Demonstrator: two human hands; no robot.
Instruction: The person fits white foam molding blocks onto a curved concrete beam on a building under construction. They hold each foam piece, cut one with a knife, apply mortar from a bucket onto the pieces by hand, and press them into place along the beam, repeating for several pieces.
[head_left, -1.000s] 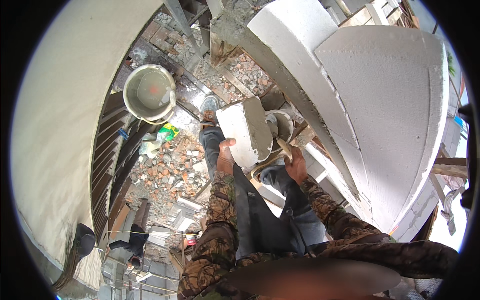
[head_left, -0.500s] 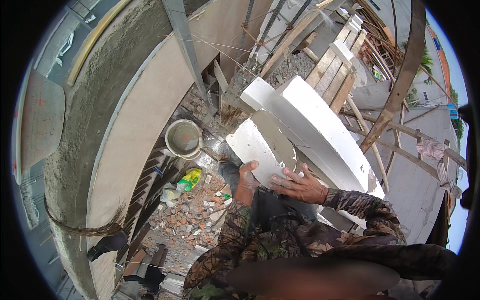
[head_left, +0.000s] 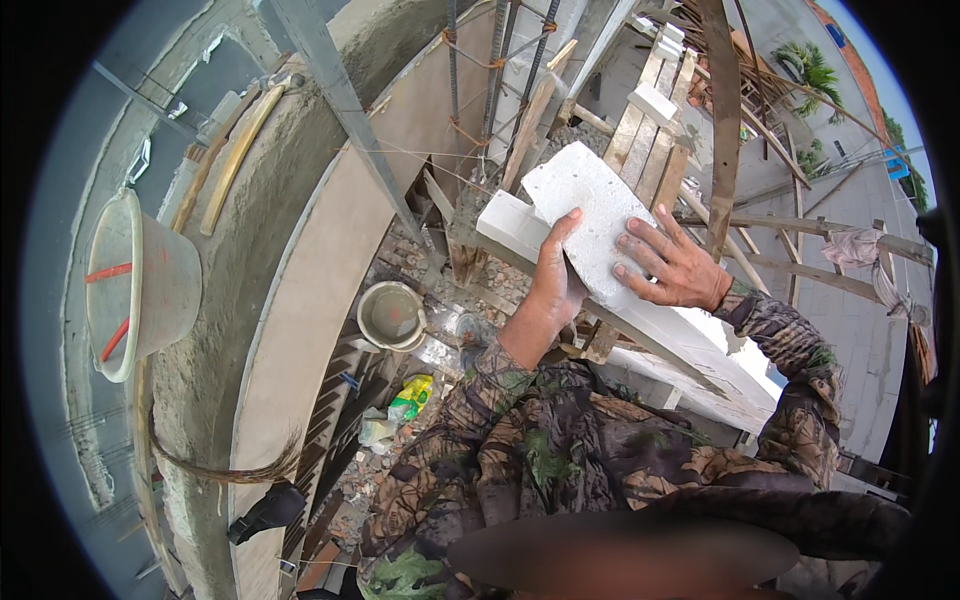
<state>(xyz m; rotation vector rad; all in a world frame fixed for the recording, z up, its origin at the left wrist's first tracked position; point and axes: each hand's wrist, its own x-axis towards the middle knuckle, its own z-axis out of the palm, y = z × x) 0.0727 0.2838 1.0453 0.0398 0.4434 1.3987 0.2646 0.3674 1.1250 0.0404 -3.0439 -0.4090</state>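
Observation:
A white lightweight building block (head_left: 588, 205) is between my hands, tilted over the row of white blocks (head_left: 655, 335). My left hand (head_left: 553, 280) grips its lower left side, thumb up on the face. My right hand (head_left: 678, 268) presses on the right part of the face with fingers spread. Another white block (head_left: 512, 222) of the row sticks out just left of the held one. The held block's underside is hidden, so I cannot tell whether it rests on the row.
Below left stands a round bucket (head_left: 392, 316) with grey contents, near a yellow-green bag (head_left: 410, 397). A larger tub (head_left: 150, 280) is by the curved wall (head_left: 300, 270) at left, with a straw brush (head_left: 235, 470). Wooden planks (head_left: 640, 135) and upright rebar (head_left: 495, 80) stand ahead.
Both hands have raised the block from near my body, forward and over the row. It is turned: its plain white face shows now, and the grey mortar-coated side is out of sight.

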